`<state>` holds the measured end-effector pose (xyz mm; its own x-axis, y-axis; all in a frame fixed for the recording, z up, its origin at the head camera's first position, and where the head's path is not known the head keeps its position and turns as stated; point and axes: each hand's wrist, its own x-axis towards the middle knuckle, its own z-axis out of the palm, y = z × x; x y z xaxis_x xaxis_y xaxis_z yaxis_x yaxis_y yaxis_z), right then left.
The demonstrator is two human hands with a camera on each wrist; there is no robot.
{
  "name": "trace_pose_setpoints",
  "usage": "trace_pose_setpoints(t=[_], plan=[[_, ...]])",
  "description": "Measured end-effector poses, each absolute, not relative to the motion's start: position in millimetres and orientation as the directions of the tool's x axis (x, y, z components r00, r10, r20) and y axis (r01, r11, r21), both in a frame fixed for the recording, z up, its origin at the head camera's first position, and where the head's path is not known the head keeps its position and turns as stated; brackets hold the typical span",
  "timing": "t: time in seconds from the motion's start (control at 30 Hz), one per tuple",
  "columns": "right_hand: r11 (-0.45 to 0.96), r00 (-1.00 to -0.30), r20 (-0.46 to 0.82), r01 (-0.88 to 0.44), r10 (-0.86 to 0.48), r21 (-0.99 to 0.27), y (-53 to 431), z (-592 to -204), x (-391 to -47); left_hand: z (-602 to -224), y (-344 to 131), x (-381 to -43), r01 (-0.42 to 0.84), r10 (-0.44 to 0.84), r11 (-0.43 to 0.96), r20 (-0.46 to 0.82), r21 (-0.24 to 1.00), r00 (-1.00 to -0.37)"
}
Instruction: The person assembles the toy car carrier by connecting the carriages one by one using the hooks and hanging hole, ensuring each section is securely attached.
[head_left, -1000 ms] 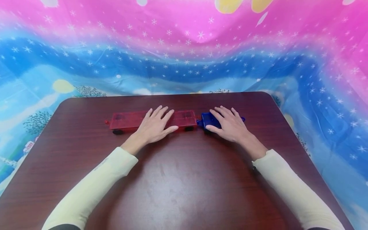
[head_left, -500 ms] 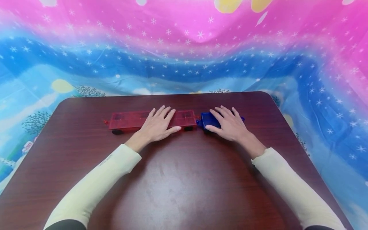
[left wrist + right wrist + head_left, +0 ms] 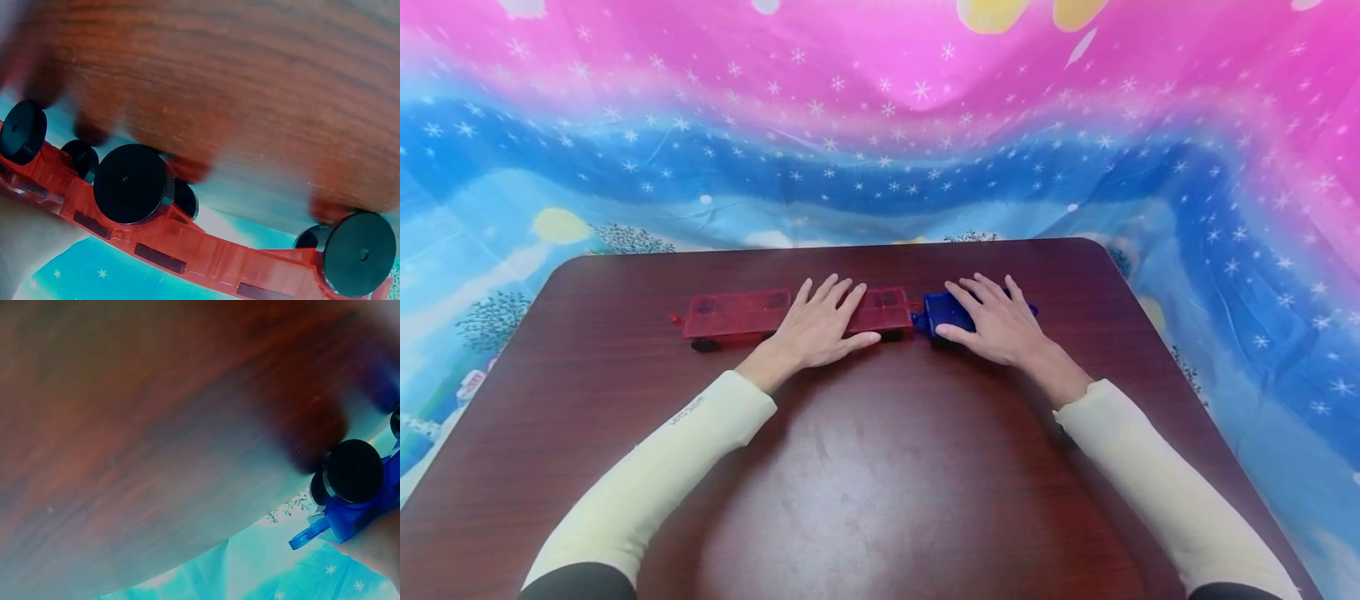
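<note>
A long see-through red toy wagon [image 3: 730, 315] with black wheels stands on the table, and its right end meets a short see-through blue toy wagon [image 3: 946, 310] at the coupling. My left hand [image 3: 815, 327] rests on the right half of the red wagon, fingers spread and straight, thumb along the near side. On the blue wagon lies my right hand [image 3: 1000, 323], also with spread fingers, covering its right part. The left wrist view shows several black wheels [image 3: 130, 183] under the red wagon. In the right wrist view a black wheel [image 3: 354, 470] and blue hook appear.
The dark brown wooden table [image 3: 850, 467] has rounded far corners. Behind it hangs a pink and blue snowflake cloth [image 3: 880, 167], which also comes down along both sides. A red hook [image 3: 676, 320] sticks out from the red wagon's left end.
My left hand has slid a little to the right along the red wagon, uncovering more of its left part. The right hand and both wagons look nearly still.
</note>
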<state>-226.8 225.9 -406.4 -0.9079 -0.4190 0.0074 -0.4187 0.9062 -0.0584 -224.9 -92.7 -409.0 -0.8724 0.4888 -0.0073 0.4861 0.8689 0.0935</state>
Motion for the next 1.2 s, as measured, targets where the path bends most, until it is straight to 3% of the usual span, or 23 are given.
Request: trace_pose_setpoints(t=[0.43,1.2], plan=[[0.905,-0.906,0.012,-0.423,-0.423,-0.051,224.1,-412.6,-228.3,-411.2,-88.6,-227.4,0.485,0.49,0.869,-0.031,0.095,-0.871],[0.911,-0.912,-0.01,-0.41,-0.411,-0.043,227.8,-414.7,-229.9,-418.4,-87.2,-230.0,0.516,0.515,0.853,0.04,0.077,-0.856]])
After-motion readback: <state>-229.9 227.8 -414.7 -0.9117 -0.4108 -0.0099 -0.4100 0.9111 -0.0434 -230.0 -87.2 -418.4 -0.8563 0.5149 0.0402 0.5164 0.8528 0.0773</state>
